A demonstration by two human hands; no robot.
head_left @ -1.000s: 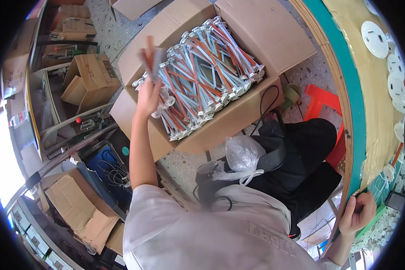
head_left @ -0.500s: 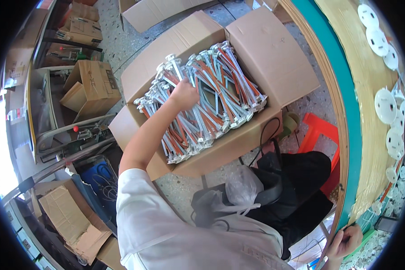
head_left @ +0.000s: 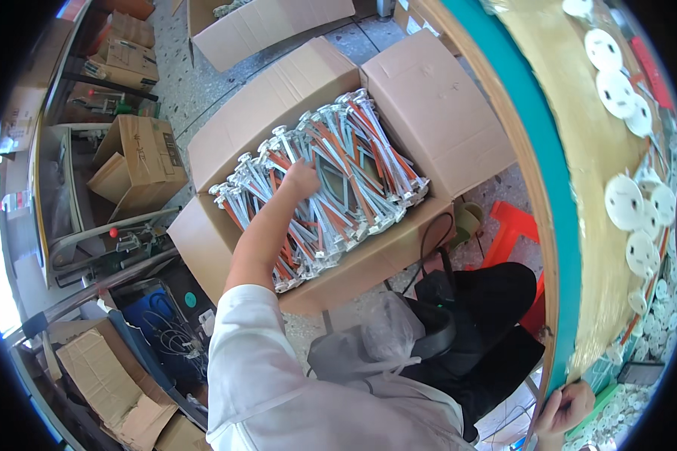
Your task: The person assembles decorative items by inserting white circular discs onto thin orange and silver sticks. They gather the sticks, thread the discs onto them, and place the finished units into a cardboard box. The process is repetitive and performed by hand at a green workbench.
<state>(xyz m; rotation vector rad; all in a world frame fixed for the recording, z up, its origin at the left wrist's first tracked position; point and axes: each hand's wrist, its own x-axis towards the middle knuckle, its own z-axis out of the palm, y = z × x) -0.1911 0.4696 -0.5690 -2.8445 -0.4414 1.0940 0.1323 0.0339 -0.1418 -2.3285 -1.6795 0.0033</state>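
A large open cardboard box (head_left: 368, 272) stands in front of me on the floor. Packed inside are many long thin strips (head_left: 353, 161) in grey, white and orange, with white round ends along both sides. Reaching into the middle of them, my left hand (head_left: 302, 179) is closed around a pale strip whose white end (head_left: 280, 132) sticks out past my knuckles. My fingertips are hidden among the strips. At the lower right, my right hand (head_left: 568, 407) rests at the edge of the workbench (head_left: 563, 248), its fingers curled; anything within them is hidden.
White round parts (head_left: 624, 203) lie along the bench at right, near a dark phone-like object (head_left: 641, 373). A red stool (head_left: 508, 233) stands beneath it. Another carton (head_left: 271, 34) is at the top, and cartons (head_left: 144, 161) and a metal-framed rack (head_left: 120, 225) fill the left. A plastic bag (head_left: 391, 327) lies by my lap.
The whole view has shifted, so the box sits lower and further left. My left hand and the pale strip have moved slightly right within the box. My right hand stays at the bench edge.
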